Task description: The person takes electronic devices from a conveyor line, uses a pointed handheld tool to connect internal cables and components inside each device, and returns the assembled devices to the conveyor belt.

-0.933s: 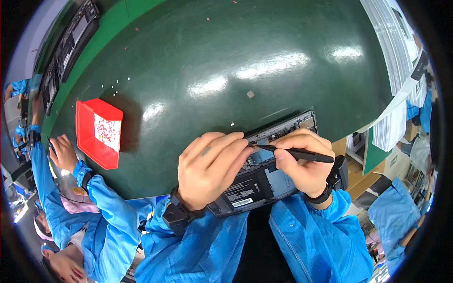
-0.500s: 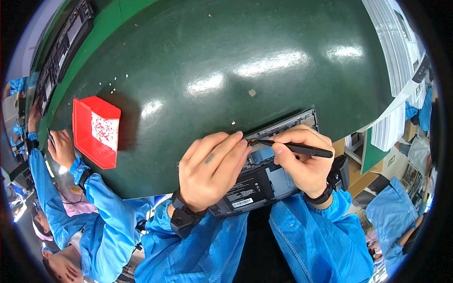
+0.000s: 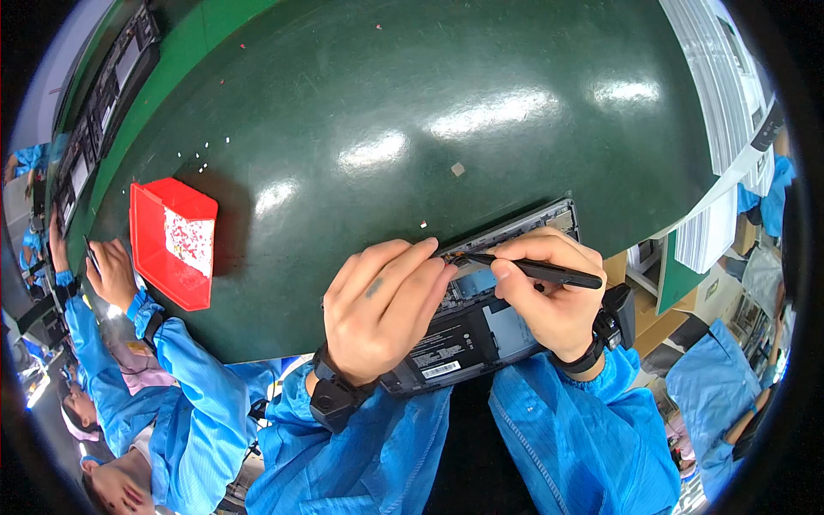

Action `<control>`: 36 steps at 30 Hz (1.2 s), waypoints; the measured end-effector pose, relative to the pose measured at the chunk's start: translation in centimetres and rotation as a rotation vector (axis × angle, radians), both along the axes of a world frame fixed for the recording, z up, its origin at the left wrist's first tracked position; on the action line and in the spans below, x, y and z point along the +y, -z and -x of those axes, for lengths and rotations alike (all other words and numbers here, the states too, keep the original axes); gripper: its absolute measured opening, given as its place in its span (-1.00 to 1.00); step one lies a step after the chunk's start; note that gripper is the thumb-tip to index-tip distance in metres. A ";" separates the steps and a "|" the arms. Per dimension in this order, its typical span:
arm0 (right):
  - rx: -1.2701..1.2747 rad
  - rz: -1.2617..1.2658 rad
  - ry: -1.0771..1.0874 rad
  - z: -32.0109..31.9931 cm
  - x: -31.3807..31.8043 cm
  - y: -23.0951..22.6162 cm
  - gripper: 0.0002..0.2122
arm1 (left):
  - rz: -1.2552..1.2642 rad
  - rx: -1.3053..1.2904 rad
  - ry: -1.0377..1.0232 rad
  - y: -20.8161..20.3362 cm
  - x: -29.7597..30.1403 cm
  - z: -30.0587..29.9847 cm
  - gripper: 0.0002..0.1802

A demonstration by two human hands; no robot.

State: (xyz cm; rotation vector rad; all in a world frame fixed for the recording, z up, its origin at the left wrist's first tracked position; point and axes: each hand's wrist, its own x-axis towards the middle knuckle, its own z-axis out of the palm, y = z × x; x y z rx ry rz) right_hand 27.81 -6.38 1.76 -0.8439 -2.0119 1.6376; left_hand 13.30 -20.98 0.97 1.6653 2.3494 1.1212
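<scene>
An opened dark laptop base (image 3: pixel 481 326) lies at the near edge of the green table (image 3: pixel 386 112), its inner parts facing up. My left hand (image 3: pixel 382 309) rests flat on its left part, fingers stretched toward the far rim. My right hand (image 3: pixel 549 296) holds a black pen-like tool (image 3: pixel 536 270) like a pencil, its tip pointing left to a spot near the far rim, just beside my left fingertips. Both arms wear blue sleeves and dark wristbands.
A red bin (image 3: pixel 172 240) with small pink-white bits stands at the left. Another person's hand (image 3: pixel 107 270) in a blue sleeve works beside it. Dark devices (image 3: pixel 103 94) line the far left edge. A stack of white sheets (image 3: pixel 730 94) lies at the right.
My left fingers have slid a little farther toward the laptop's far rim. The tool tip stays at about the same spot. The view has shifted slightly.
</scene>
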 end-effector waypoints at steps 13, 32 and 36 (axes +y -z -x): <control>0.017 -0.012 -0.019 0.1 -0.1 0.0 -0.87 | 0.085 -0.334 -0.116 -0.8 0.1 0.3 -0.73; 0.020 -0.084 0.021 0.3 -0.5 0.0 -0.87 | 0.105 0.244 0.171 0.3 -1.1 0.8 -0.67; 0.037 0.123 0.115 -0.5 -0.7 0.3 -0.87 | 0.110 0.251 0.150 -0.3 -0.7 0.2 -0.60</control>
